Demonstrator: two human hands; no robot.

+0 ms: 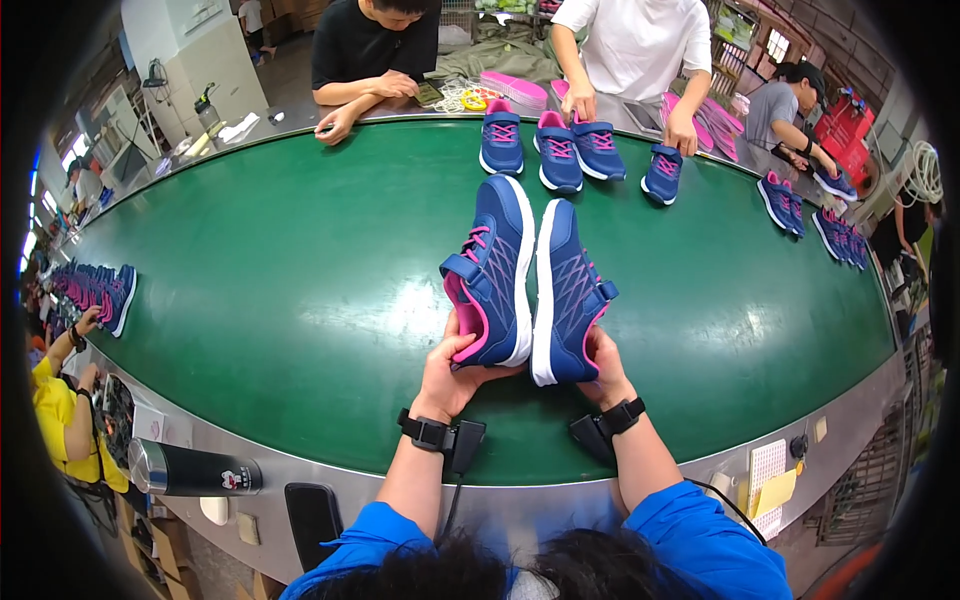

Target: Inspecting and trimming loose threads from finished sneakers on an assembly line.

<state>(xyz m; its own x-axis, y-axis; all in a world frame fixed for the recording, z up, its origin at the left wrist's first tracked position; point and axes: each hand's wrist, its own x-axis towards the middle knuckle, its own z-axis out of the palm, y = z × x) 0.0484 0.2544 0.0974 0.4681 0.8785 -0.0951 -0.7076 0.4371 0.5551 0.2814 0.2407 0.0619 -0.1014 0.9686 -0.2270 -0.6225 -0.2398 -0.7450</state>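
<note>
My left hand grips the heel of a navy sneaker with pink laces, pink lining and a white sole. The heel of a matching sneaker is held in my right hand. Both shoes are tilted on their sides above the green belt, toes pointing away from me, white soles facing each other. The toes sit close together; the left shoe reaches a little farther out. Some of my fingers are hidden behind the shoes. Black straps with small dark devices circle both my wrists.
Across the belt, a person in white handles more sneakers; another in black leans on the edge. Shoe rows stand at far left and right. Along the near metal rim lie a dark bottle, a phone and a notepad.
</note>
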